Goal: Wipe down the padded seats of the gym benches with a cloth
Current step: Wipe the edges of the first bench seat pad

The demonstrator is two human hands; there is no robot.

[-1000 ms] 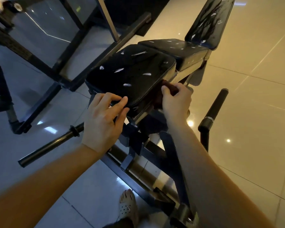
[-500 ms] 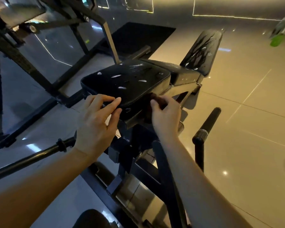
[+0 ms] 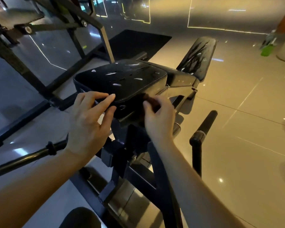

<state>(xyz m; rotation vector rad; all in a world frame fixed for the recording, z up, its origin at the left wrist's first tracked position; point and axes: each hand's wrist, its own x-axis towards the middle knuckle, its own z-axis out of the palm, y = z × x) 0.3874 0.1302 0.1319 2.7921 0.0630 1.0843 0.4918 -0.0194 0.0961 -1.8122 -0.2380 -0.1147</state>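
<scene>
Seat pad, black and padded, lies just beyond the fingers. Its long axis runs away toward the upper right, where the backrest rises. Left hand rests nearly straight fingers on the pad's near edge, holding nothing. Right hand pinches a dark reddish cloth against the pad's near right corner.

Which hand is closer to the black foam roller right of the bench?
Right. The right hand, gripping the cloth at the near right edge of the seat, is just left of the roller; the left hand touches the front edge, farther left.
</scene>
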